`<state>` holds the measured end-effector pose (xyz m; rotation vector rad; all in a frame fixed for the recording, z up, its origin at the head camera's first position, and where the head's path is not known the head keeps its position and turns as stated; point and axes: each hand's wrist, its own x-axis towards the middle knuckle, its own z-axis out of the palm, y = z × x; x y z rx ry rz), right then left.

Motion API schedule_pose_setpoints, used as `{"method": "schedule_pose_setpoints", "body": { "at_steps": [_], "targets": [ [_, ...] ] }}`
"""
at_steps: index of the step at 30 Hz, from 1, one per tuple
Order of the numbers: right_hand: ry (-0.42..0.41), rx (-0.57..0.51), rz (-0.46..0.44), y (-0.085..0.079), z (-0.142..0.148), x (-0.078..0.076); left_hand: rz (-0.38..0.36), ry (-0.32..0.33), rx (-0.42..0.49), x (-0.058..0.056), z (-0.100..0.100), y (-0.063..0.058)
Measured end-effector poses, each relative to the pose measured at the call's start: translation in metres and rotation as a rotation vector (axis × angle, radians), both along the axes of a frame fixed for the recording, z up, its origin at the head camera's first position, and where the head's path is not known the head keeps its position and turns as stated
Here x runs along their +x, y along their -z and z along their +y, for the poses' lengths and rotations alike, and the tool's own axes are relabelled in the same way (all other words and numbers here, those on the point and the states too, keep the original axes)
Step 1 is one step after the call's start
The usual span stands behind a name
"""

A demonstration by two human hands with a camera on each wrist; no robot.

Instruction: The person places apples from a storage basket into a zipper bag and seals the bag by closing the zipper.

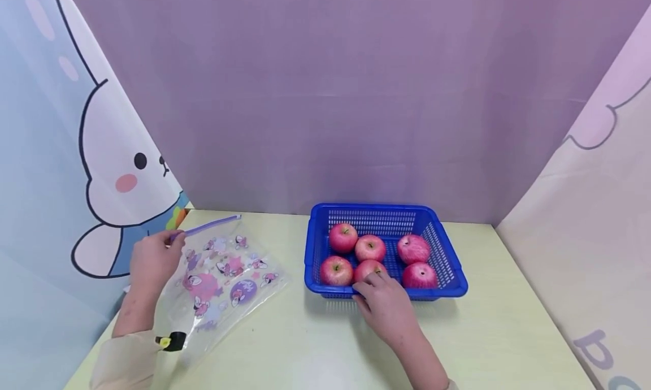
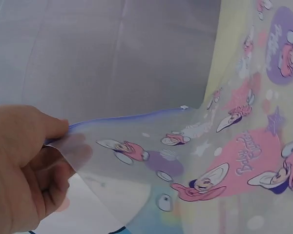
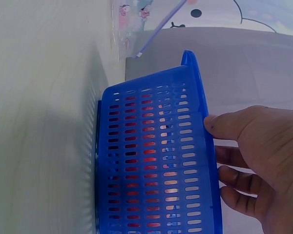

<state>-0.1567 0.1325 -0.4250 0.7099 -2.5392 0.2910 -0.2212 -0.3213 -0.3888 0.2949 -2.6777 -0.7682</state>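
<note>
My left hand point(image 1: 155, 263) pinches the top corner of a clear zip bag point(image 1: 229, 291) between thumb and fingers. Pink and purple cartoon prints cover the bag, and a purple zip strip point(image 1: 213, 224) runs along its upper edge. In the left wrist view, the bag point(image 2: 219, 161) hangs slanting away from the fingers. My right hand point(image 1: 389, 308) is at the front rim of a blue plastic basket point(image 1: 445, 293). The right wrist view shows its thumb on the basket's outer rim point(image 3: 205, 105) and its fingers curled over the far side. Several red apples point(image 1: 343, 237) lie inside; the hand partly covers one apple point(image 1: 368, 268).
The basket stands on a pale yellow table point(image 1: 285, 345), to the right of the bag. A purple-grey curtain point(image 1: 325, 107) hangs behind, with a cartoon-printed curtain point(image 1: 117, 152) at the left and a pale curtain point(image 1: 590, 226) at the right.
</note>
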Motion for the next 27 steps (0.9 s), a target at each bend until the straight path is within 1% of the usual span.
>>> {"method": "schedule_pose_setpoints", "body": {
  "at_steps": [3, 9, 15, 19, 22, 27],
  "targets": [
    [0.001, 0.004, -0.002, 0.0, -0.001, 0.0, 0.032, -0.02, 0.028, -0.001, 0.002, -0.003],
    [0.001, 0.006, -0.001, 0.001, -0.001, 0.001, 0.091, -0.034, 0.03, -0.007, 0.007, -0.009],
    [0.0, 0.011, -0.001, 0.0, -0.001, 0.001, 0.139, -0.078, 0.07, -0.009, 0.014, -0.022],
    [-0.001, 0.015, -0.005, 0.0, -0.001, 0.001, 0.184, -0.102, 0.076, -0.009, 0.019, -0.028],
    [0.003, 0.014, -0.006, -0.001, -0.001, 0.002, 0.204, -0.108, 0.079, -0.009, 0.023, -0.033],
    [0.004, 0.011, -0.008, -0.001, -0.001, 0.002, 0.206, -0.098, 0.098, -0.009, 0.028, -0.042]
  ]
}}
